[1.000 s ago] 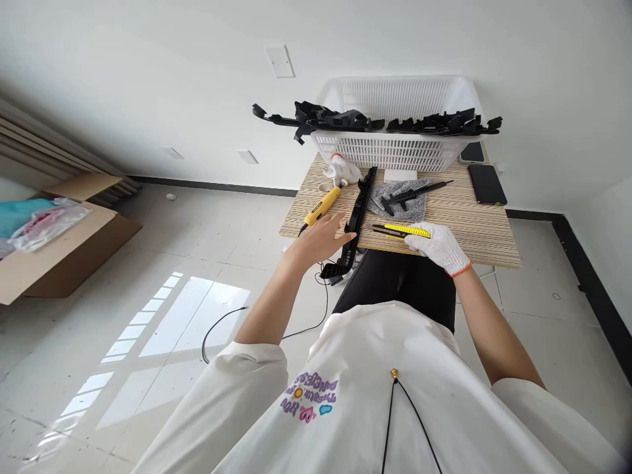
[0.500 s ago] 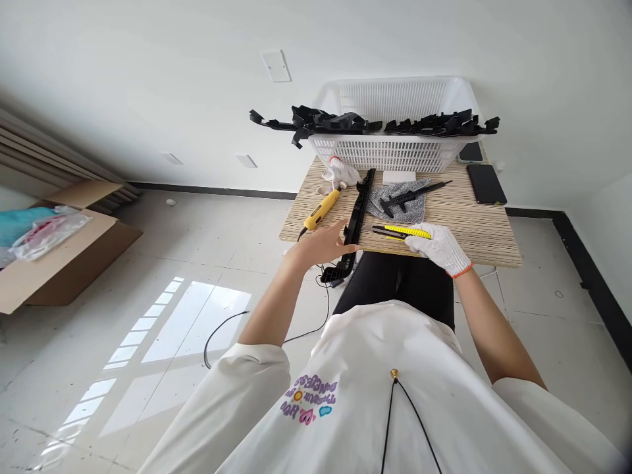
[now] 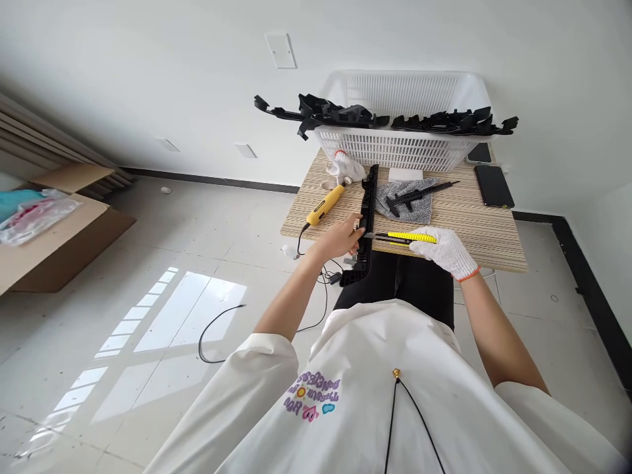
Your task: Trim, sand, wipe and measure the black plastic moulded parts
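Note:
A long black plastic strip (image 3: pixel 368 204) lies lengthwise on the wooden table (image 3: pixel 474 224), its near end hanging over the front edge. My bare left hand (image 3: pixel 340 238) grips this strip near the table's edge. My right hand (image 3: pixel 444 249), in a white knitted glove, holds a yellow utility knife (image 3: pixel 407 237) whose blade points left and touches the strip beside my left fingers.
A white basket (image 3: pixel 395 148) with several black plastic parts across its rim stands at the back. A yellow corded tool (image 3: pixel 323 205), a spare glove (image 3: pixel 345 168), a black caliper (image 3: pixel 419 194) on a grey cloth, two phones (image 3: pixel 494 184). Cardboard box (image 3: pixel 44 230) on the floor, left.
My left hand has closed on the black strip and turned it straighter on the table. The knife blade has come up against the strip.

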The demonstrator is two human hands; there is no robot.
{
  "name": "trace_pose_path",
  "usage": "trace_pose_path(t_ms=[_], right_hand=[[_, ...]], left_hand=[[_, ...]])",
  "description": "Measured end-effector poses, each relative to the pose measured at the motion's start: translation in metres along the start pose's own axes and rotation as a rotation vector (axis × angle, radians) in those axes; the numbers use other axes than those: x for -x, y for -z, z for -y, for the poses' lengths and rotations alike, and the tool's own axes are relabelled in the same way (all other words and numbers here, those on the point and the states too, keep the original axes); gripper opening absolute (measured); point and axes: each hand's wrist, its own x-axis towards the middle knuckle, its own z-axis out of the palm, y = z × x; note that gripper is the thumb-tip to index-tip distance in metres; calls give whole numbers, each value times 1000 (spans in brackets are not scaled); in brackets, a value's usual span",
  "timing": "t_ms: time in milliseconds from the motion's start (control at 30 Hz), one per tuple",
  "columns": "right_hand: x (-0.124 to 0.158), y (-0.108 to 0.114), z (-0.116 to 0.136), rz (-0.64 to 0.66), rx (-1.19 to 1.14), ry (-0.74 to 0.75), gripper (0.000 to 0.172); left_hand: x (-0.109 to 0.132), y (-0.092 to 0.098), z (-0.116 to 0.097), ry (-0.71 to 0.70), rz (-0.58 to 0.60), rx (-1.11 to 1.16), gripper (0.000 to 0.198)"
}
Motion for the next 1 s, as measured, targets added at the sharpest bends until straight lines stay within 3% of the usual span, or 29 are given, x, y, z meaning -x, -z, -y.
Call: trace_pose_path(t_ms=[233,400,567,733,900,1000], right_hand=[[0,-3,-5,-41,-228,-116,42],[1,-6,-9,-82,-353,-151,36],[1,-3,-9,-60,-320,-165,36],[8,9,-10,71,-210,-209,38],[19,12,-10,23,-45,-128,37],[24,12,-11,17,-88,-126,36]], left_hand=[[-2,-20,-2,-33,-61,186,38],[0,-17,2,-3,-95,227,45],[10,-4,6,-4,-114,40,69],[12,-8,10,-211,-91,-107,102],[1,-17,12,-253,-13,-95,100],[-4,-18,13,-282,7,-72,92]])
